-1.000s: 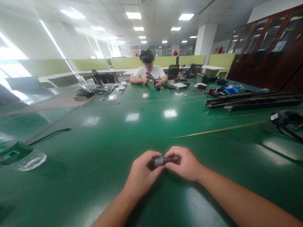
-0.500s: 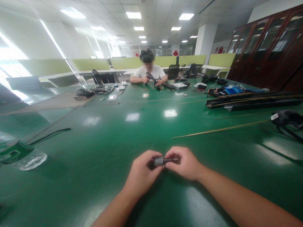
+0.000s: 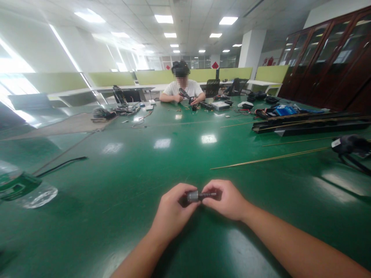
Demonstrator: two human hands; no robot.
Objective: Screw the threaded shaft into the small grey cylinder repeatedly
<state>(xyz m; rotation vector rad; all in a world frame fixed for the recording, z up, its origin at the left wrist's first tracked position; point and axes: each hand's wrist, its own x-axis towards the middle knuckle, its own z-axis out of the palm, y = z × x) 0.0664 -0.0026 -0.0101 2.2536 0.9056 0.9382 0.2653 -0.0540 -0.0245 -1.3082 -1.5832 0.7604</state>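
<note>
Low in the middle of the head view, I hold a small metal part in front of me, just above or on the green table (image 3: pixel 139 162). It has a short grey cylinder (image 3: pixel 193 196) at the left and a thin dark rod (image 3: pixel 209 194), seemingly with a spiral, at the right. My left hand (image 3: pixel 175 208) pinches the cylinder between thumb and fingers. Around the rod, the thumb and fingers of my right hand (image 3: pixel 227 200) are closed. The fingers partly hide the joint between cylinder and rod, and the exact kind of part is unclear.
A clear plastic bottle (image 3: pixel 31 189) lies at the left near a black strip (image 3: pixel 62 166). Thin brass-coloured rods (image 3: pixel 261 159) and black channels (image 3: pixel 307 125) are at right. Across the table sits a person (image 3: pixel 182 90) holding a dark tool, with several small parts nearby.
My left hand has shifted very slightly left with the cylinder, and the rod moved a touch left too. My right hand looks almost still.
</note>
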